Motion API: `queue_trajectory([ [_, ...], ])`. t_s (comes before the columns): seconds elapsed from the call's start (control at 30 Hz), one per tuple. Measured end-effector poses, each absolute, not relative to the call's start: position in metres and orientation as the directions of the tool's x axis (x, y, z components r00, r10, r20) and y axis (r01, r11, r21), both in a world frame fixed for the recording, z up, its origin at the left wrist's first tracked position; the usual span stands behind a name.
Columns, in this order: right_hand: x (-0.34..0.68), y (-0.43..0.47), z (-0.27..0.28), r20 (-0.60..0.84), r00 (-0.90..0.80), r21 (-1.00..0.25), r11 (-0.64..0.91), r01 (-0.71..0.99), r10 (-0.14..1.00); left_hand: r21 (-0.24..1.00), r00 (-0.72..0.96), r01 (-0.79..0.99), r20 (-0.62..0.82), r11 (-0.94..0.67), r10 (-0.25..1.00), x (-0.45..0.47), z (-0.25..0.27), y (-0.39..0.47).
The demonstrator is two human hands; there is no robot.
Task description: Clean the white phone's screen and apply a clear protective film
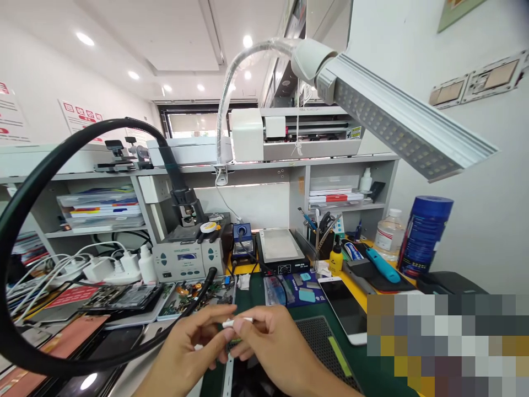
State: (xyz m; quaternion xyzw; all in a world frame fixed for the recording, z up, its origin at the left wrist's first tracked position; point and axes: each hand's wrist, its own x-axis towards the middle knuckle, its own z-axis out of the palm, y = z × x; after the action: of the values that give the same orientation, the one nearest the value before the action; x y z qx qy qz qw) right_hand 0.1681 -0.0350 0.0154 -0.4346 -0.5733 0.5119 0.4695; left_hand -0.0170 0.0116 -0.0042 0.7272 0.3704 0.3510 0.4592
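My left hand [192, 344] and my right hand [275, 339] meet low in the middle of the view. A small, narrow white piece [227, 324] is between their fingertips, and its exact kind cannot be made out. My right thumb and fingers pinch it, while my left thumb and index finger close around its left end. Fingers cover part of it. Directly below the hands lies a dark-screened device [254, 377] with a pale edge, partly hidden by my right hand. A dark perforated mat [320, 339] lies right of my right wrist.
A white-framed phone [345, 309] lies on the right. A thick black hose [53, 146] loops from the grey hot-air station [188, 259] across the left side. Behind the hands are a tray of circuit boards [194, 295] and a heating plate [281, 245]. An LED lamp [397, 116] hangs overhead.
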Motion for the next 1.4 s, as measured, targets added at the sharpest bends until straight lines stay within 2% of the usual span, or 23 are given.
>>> queue_trajectory([
  [0.27, 0.173, -0.031, 0.009, 0.064, -0.218, -0.998, 0.068, 0.013, 0.974, 0.882, 0.538, 0.309, 0.146, -0.356, 0.830, -0.019, 0.004, 0.009],
  [0.53, 0.193, -0.022, 0.021, -0.054, -0.291, -0.998, -0.046, 0.033, 0.955, 0.634, 0.590, 0.406, 0.368, -0.658, 0.719, -0.020, 0.007, 0.001],
  [0.63, 0.217, -0.035, 0.037, -0.014, -0.185, -0.995, 0.004, 0.098, 0.983, 0.550, 0.592, 0.417, 0.439, -0.724, 0.675, -0.024, 0.003, 0.003],
  [0.77, 0.252, -0.078, 0.037, 0.100, 0.013, -0.948, 0.091, 0.306, 0.995, 0.495, 0.569, 0.423, 0.507, -0.759, 0.647, -0.027, 0.005, 0.003],
  [0.83, 0.262, -0.103, 0.023, 0.268, 0.041, -0.717, 0.170, 0.676, 0.963, 0.475, 0.571, 0.408, 0.533, -0.779, 0.624, -0.026, 0.007, 0.001],
  [0.87, 0.264, -0.114, 0.013, 0.324, 0.017, -0.611, 0.195, 0.767, 0.946, 0.467, 0.572, 0.401, 0.544, -0.788, 0.614, -0.025, 0.007, -0.001],
  [0.97, 0.263, -0.135, -0.017, 0.465, -0.179, -0.317, 0.351, 0.881, 0.867, 0.485, 0.581, 0.388, 0.532, -0.784, 0.616, -0.023, 0.009, -0.007],
  [1.03, 0.258, -0.140, -0.030, 0.534, -0.251, -0.167, 0.392, 0.905, 0.807, 0.506, 0.616, 0.400, 0.469, -0.764, 0.633, -0.022, 0.012, -0.010],
  [1.2, 0.251, -0.139, -0.036, 0.553, -0.369, 0.043, 0.417, 0.908, 0.747, 0.427, 0.786, 0.437, 0.247, -0.792, 0.567, -0.025, 0.026, -0.012],
  [1.4, 0.249, -0.139, -0.036, 0.467, -0.479, 0.193, 0.443, 0.876, 0.743, 0.398, 0.839, 0.475, 0.063, -0.785, 0.540, -0.034, 0.030, -0.002],
])
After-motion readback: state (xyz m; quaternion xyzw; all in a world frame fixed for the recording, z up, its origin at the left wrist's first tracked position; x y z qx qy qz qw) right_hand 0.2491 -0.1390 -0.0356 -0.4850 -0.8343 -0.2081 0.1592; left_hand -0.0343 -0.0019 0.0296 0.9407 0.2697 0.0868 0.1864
